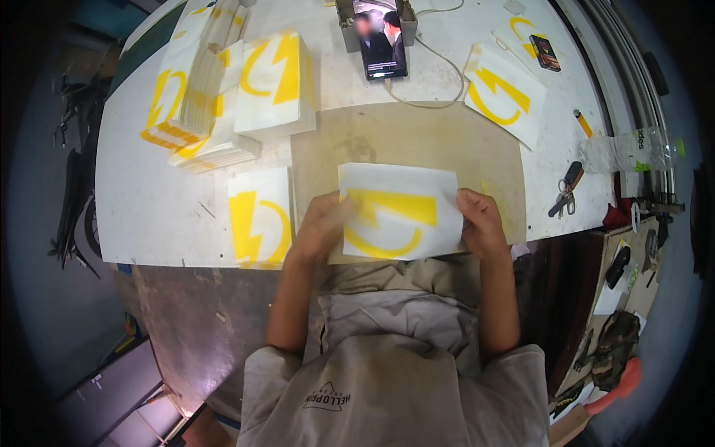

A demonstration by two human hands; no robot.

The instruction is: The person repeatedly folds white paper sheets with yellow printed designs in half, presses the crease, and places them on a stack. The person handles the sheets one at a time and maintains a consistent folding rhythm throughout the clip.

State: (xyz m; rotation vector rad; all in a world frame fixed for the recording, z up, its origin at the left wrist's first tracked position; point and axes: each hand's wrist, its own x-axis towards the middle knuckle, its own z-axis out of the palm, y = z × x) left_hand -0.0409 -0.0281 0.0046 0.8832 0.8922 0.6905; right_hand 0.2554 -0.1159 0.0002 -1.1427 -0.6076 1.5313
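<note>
— Holding the sheet (395,212) by both side edges kept it flat, didn't it? Where did it sit?

— On the brown mat (447,141), at the near edge of the counter (149,201), right in front of the person. It was a white sheet with a yellow arc-and-bolt shape on it, printed side up.

— And the hands?

— The left hand (322,223) lay over the sheet's left edge, fingers bent onto the yellow print, pressing it down, as far as I could judge. The right hand (479,220) pinched the right edge near the upper corner, thumb on top. Both were closed on the sheet, not spread.

— Why the mat under it?

— Probably to give a smooth working surface apart from the scuffed white top.

— What lay around?

— Just left of the mat, one pile (259,227) of like sheets, close enough to reach. Further back on the left, taller stacks (223,97), some leaning on each other. One loose sheet (506,93) lay at the back right. A phone (381,41) stood propped at the far edge, screen tilted toward the person, its cable (424,100) trailing onto the mat. Keys (566,194) and a yellow lighter (583,123) lay well off to the right, out of the way.
</note>
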